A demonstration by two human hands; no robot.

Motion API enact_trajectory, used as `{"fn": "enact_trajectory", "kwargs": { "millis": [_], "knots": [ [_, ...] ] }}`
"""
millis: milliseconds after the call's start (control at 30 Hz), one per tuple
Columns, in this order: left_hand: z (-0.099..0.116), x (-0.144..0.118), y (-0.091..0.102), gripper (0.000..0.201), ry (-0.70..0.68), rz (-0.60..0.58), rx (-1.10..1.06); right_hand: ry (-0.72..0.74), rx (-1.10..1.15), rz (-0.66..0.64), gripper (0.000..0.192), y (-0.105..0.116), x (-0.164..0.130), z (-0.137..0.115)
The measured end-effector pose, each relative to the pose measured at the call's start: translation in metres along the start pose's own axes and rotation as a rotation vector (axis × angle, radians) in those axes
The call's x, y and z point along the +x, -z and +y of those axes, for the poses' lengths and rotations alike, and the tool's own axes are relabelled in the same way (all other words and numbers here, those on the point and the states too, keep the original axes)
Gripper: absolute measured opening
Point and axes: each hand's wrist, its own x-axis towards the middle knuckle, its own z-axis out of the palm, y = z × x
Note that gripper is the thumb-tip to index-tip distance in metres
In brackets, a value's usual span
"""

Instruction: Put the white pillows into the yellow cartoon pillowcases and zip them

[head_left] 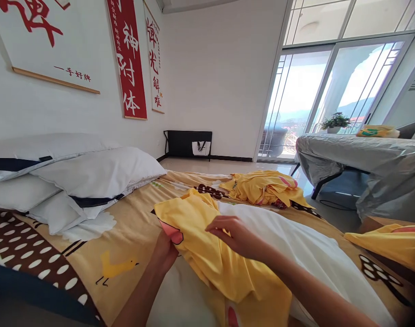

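Observation:
A yellow pillowcase (224, 259) with pink patches lies loosely spread over a plump white pillow (285, 231) on the bed. My left hand (165, 252) grips the pillowcase's left edge, where a pink patch with a dark outline shows; its fingertips are partly hidden by the cloth. Above the middle of the fabric is my right hand (233, 234), fingers stretched to the left and slightly bent, the thumb apart. Nothing shows in it. Whether its fingertips touch the cloth is hard to make out.
White pillows with dark bands (101, 175) are stacked at the left. Crumpled yellow fabric (262, 186) lies at the bed's far edge, with another yellow piece (391, 245) at the right. A plastic-covered table (357, 145) stands beyond, near sliding glass doors (330, 91).

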Motion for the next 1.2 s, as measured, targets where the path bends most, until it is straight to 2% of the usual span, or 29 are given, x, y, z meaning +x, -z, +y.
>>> {"fn": "enact_trajectory", "kwargs": {
  "millis": [67,200,333,433,500,700,833,900,1067,1200],
  "knots": [
    [0.0,-0.005,-0.002,0.054,0.001,-0.029,0.038,-0.002,0.078,0.107,0.023,0.004,0.03,0.007],
    [0.001,-0.015,0.003,0.059,-0.07,-0.041,0.107,0.059,0.116,0.006,0.02,-0.016,0.066,0.013],
    [0.0,-0.021,0.014,0.049,-0.111,-0.069,0.164,0.12,0.121,-0.126,0.017,-0.025,0.074,0.015],
    [-0.004,-0.021,0.015,0.044,-0.181,-0.151,0.264,0.066,0.159,-0.142,0.015,-0.024,0.072,0.016],
    [-0.006,-0.019,0.013,0.04,-0.227,-0.162,0.353,0.039,0.131,-0.105,0.015,-0.026,0.067,0.015],
    [-0.011,-0.016,0.012,0.029,-0.332,-0.069,0.551,0.058,-0.036,0.086,0.015,-0.033,0.057,0.008],
    [-0.012,-0.023,0.018,0.033,-0.432,-0.143,0.642,0.02,0.004,0.22,0.009,-0.033,0.056,0.014],
    [-0.012,-0.026,0.022,0.035,-0.457,-0.183,0.664,0.042,-0.052,0.269,0.008,-0.034,0.054,0.018],
    [-0.014,-0.026,0.03,0.034,-0.433,-0.402,0.7,0.242,-0.437,0.369,0.017,-0.043,0.046,0.023],
    [-0.014,-0.025,0.037,0.033,-0.459,-0.42,0.659,0.349,-0.558,0.426,0.026,-0.043,0.043,0.024]
  ]
}}
